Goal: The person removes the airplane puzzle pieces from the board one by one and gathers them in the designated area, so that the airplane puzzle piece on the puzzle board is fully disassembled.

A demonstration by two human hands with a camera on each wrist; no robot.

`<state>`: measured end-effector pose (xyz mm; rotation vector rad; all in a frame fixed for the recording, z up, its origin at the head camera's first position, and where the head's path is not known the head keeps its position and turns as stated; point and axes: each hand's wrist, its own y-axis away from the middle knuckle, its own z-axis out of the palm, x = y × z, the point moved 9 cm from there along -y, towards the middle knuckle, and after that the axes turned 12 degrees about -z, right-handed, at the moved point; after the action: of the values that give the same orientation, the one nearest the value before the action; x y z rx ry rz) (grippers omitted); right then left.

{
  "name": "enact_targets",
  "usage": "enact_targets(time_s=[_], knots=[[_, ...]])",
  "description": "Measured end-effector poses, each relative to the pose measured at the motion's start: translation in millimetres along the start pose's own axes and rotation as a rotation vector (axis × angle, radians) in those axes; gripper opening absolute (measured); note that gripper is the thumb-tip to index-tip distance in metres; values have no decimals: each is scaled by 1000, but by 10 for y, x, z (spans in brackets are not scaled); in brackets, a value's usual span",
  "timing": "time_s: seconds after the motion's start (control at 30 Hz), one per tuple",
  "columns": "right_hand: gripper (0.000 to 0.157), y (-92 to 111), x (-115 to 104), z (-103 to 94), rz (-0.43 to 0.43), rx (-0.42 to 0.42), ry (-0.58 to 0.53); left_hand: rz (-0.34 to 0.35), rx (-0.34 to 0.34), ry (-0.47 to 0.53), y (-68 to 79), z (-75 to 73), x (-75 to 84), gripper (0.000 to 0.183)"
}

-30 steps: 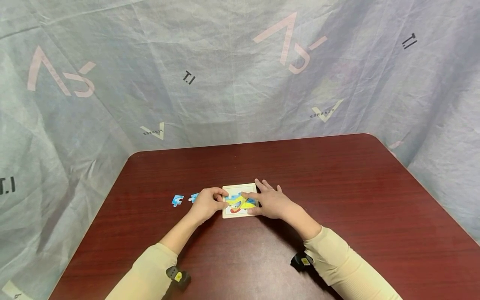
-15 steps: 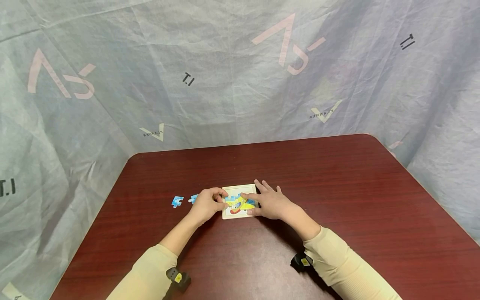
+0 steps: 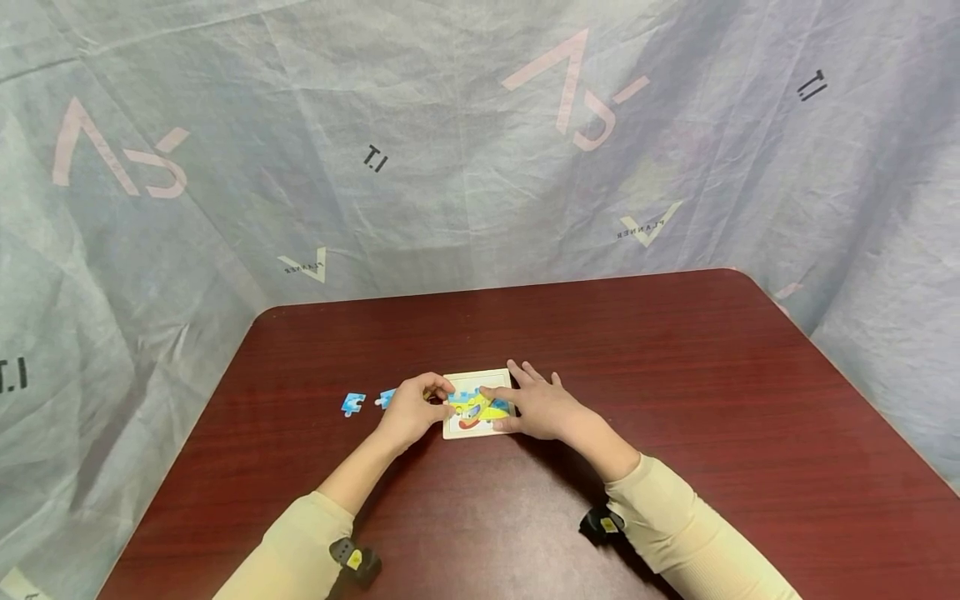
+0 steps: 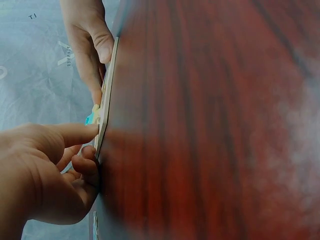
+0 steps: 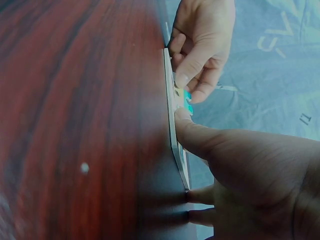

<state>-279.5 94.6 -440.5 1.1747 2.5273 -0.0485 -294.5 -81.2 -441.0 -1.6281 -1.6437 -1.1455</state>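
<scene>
A small jigsaw puzzle board (image 3: 474,433) with a pale wooden rim lies on the table, showing a yellow and blue picture with a red part. At its left side my left hand (image 3: 408,410) bends its fingers and pinches a yellow and teal puzzle piece (image 5: 188,103), which stands tilted up from the board in both wrist views. The pinch itself is partly hidden. My right hand (image 3: 546,407) rests over the board's right side, thumb and forefinger touching the picture, other fingers spread past the far edge.
Two loose blue puzzle pieces lie left of the board: one piece (image 3: 353,404) apart, the other piece (image 3: 386,398) partly behind my left hand. The dark red table (image 3: 637,350) ends at a grey cloth (image 3: 450,208) at the back.
Both hands keep almost the same places at the board. The whole view shifts very slightly; the two loose pieces stay where they lie.
</scene>
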Motion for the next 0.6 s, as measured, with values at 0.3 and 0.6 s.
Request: enact_targets(time_s=[0.3,0.6], knots=[[60,-3,1,2,-2,4,5,-20,-23,67,-10,8,-11,18],[60,-11,5,10,-2,-4,0,-42,-8,32,-13,-1,-20,18]])
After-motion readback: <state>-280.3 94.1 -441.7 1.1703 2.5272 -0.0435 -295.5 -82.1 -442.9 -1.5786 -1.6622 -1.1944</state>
